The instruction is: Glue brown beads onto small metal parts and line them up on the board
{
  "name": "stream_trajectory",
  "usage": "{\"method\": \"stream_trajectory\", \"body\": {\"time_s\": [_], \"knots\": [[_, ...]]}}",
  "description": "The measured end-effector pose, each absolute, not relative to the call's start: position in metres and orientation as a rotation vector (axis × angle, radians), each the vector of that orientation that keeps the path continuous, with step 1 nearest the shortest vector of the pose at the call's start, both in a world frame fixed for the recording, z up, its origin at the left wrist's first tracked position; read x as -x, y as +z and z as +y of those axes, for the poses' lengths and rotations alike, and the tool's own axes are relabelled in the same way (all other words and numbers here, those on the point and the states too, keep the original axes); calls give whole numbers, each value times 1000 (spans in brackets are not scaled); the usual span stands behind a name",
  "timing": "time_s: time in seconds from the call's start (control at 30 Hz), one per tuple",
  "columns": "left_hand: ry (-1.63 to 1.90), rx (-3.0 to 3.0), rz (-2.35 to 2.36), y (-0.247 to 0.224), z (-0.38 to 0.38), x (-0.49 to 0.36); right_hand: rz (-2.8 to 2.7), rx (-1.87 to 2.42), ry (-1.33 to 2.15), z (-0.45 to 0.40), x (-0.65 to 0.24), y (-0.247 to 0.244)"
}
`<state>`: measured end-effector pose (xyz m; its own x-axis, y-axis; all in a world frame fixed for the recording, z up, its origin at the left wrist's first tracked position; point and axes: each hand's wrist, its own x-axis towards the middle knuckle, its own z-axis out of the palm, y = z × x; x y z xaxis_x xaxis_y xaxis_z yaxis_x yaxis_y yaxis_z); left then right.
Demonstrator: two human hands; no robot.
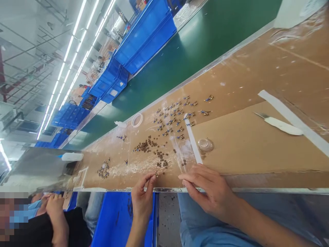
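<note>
My left hand (143, 193) is closed in a pinch at the table's front edge. A small gold-coloured metal piece (156, 174) shows at its fingertips. To its right, my right hand (208, 188) hovers low over the edge, thumb and index finger drawn close together; anything between them is too small to make out. Beyond my hands lie a loose pile of small dark brown round pieces (145, 145) and a smaller cluster of them (161, 160). Farther back, several small blue-and-gold metal pieces (174, 115) are spread out. More gold-and-blue pieces (103, 170) form a heap to the left.
A clear round dish (205, 144), a white-handled pointed blade (282, 126), a tape roll (137, 120) and a white bottle (120, 124) lie on the brown-covered table (236, 151). Behind runs a green belt (205, 44) with blue crates (149, 37). Another person's arm (58, 216) is at left.
</note>
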<state>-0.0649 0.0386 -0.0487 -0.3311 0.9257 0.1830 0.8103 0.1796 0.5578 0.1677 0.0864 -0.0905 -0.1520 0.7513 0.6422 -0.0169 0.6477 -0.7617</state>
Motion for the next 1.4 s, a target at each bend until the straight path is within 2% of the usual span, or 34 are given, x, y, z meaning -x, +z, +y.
{"method": "stream_trajectory", "body": {"time_s": [0.3, 1.03, 1.4], "knots": [[706, -2142, 2056, -51, 45, 53, -1657, 659, 671, 86, -165, -91], [484, -2420, 1975, -47, 51, 52, -1661, 670, 683, 87, -167, -90], [180, -2714, 1841, -42, 59, 44, -1684, 679, 696, 88, -169, -88]]}}
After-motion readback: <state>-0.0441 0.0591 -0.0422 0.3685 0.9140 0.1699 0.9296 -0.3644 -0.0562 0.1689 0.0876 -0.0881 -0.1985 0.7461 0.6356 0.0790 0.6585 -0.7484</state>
